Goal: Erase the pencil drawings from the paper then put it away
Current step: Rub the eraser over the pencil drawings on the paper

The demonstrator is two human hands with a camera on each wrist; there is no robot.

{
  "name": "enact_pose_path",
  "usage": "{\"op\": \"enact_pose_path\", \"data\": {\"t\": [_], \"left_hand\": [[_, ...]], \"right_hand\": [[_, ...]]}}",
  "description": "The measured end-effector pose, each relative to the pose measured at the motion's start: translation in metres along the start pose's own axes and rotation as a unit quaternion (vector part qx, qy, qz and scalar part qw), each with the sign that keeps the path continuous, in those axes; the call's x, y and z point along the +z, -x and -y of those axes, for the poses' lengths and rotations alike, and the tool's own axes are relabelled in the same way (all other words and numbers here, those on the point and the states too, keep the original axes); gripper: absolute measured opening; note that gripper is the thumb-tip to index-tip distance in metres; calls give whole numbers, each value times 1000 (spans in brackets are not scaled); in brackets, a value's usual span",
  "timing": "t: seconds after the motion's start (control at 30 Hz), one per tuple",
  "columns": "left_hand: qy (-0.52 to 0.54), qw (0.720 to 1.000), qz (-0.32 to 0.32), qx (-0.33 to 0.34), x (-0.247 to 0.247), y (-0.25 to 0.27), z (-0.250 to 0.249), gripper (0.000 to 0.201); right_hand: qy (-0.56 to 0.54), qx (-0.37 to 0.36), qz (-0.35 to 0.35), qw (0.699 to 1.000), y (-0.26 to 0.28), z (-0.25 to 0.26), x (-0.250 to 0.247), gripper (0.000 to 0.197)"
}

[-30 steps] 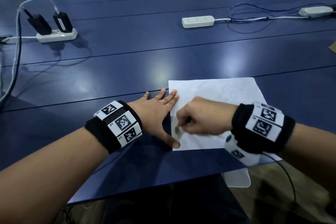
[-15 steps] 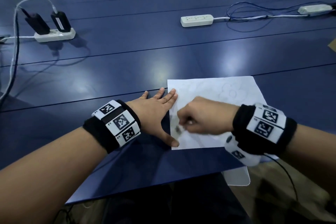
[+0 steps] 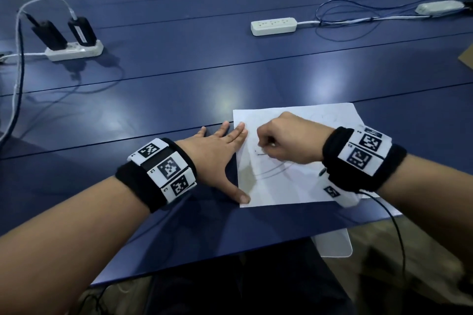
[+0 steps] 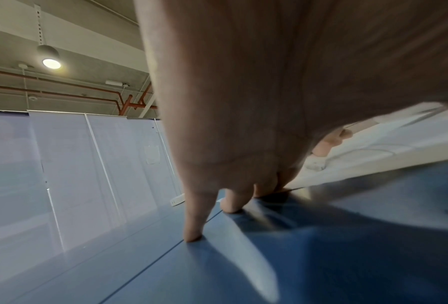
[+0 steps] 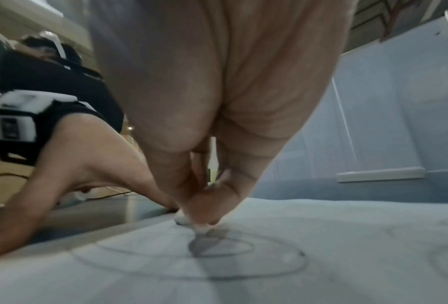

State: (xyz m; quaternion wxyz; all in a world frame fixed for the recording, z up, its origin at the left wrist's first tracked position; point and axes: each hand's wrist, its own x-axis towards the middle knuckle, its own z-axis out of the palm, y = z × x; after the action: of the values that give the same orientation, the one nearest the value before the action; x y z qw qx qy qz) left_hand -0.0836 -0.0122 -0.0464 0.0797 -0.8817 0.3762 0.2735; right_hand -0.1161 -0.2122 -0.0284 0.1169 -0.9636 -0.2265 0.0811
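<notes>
**Erasing under way on the blue table**

A wide dark-blue table (image 3: 179, 89) fills our view, with white partition panels behind it and white power strips (image 3: 273, 25) far beyond our fingers. The white sheet of paper with grey pencil drawings (image 3: 294, 186) lies flat near the table's front edge, directly under our right hand (image 3: 286, 143).

That hand's fingers (image 5: 204, 207) are curled narrowly, pinching a small white eraser (image 5: 189, 221) whose tip presses on a dark pencil oval (image 5: 220, 246). Curved lines remain just nearer to us than the fingers, and fainter ones further out, so we judge the erasing far from done.

Our left hand (image 3: 217, 151) lies flat with its fingers (image 4: 191, 222) straight and spread, just left of the eraser. Only the inner fingertips and the thumb reach over the paper's left edge.

The risk we see: with so little of the sheet pinned, a hard stroke away from the left hand could buckle, crease or tear it. Heavy rubbing may also smear the graphite.
</notes>
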Motion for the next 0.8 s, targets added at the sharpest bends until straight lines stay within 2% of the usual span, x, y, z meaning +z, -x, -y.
{"op": "enact_pose_path", "data": {"t": [0.07,0.17,0.23,0.4,0.43,0.6,0.73,0.8], "left_hand": [[2,1000,-1,-1,-1,0,0,148],[-3,1000,-2,-3,0,0,0,147],[-5,1000,0,-3,0,0,0,147],[0,1000,1,-1,-1,1,-1,147],[0,1000,-1,-1,-1,1,-1,147],[-5,1000,0,-4,0,1,-1,146],[-4,1000,2,-2,-1,0,-1,147],[-2,1000,3,-3,-1,1,-1,148]], "right_hand": [[-1,-1,7,1000,1,2,0,9],[-32,-56,82,995,18,23,6,10],[-31,-67,104,992,20,28,7,10],[14,21,-3,1000,-3,-1,-3,17],[12,16,-1,1000,-1,0,-3,17],[-32,-78,100,991,22,31,8,9],[7,-1,19,1000,3,3,-1,15],[12,6,2,1000,2,-3,-2,18]]}}
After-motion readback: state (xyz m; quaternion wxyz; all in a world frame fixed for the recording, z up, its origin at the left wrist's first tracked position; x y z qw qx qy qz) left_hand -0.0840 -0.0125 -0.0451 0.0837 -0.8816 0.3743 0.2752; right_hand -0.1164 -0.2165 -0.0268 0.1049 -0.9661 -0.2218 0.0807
